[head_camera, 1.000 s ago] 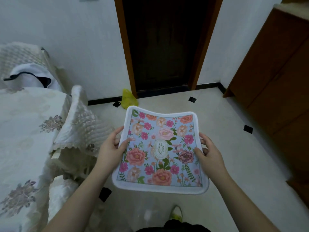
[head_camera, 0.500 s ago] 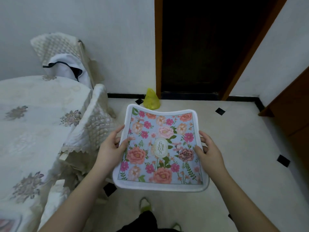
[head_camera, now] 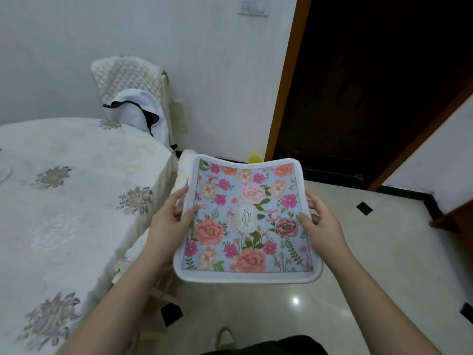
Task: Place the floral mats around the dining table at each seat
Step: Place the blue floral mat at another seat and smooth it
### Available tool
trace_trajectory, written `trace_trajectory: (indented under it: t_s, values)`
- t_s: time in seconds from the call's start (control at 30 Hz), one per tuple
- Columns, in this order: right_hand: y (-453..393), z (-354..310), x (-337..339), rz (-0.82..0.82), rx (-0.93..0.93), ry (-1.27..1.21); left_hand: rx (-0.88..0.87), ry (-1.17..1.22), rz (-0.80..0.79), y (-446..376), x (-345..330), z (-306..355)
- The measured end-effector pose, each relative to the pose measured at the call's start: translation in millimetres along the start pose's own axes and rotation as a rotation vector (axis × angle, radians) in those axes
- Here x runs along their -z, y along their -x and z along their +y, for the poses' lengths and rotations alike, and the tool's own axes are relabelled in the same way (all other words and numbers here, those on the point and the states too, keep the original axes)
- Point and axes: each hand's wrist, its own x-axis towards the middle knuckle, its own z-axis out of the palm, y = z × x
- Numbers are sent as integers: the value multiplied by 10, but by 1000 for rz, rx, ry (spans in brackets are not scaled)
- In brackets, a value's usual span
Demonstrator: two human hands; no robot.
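Note:
A floral mat, light blue with pink and orange flowers, a white border and a "GARDEN" label in its middle, is held flat in the air in front of me. My left hand grips its left edge. My right hand grips its right edge. The mat hangs over the floor, just right of the dining table, which wears a cream cloth with embroidered flowers.
A chair with a quilted cream cover and a white cloth draped on it stands at the table's far side. Another covered chair is tucked under the mat's left edge. A dark doorway is ahead, a wooden cabinet at right, tiled floor below.
My view has swung left, bringing more of the table and the far chair into sight. The mat stays gripped in both hands and now sits closer to the table's edge.

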Motion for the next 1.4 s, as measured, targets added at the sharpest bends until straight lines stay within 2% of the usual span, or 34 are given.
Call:
trace_trajectory:
  t_s: [0.43,0.63,1.03,1.4]
  values:
    - [-1000,-212,-428,-122,23,-8,108,22,103,-747,145,-40]
    - [-1708,-254,-472,-181,12,-31,106,-2,174,-1216,-1,177]
    - [-2962,-324,-389,-304,30,-12,218,-4,267,-1997,-355,437]
    - [-3676,-600,-879,-380,30,-14,248,-2,372,-2678,-124,273]
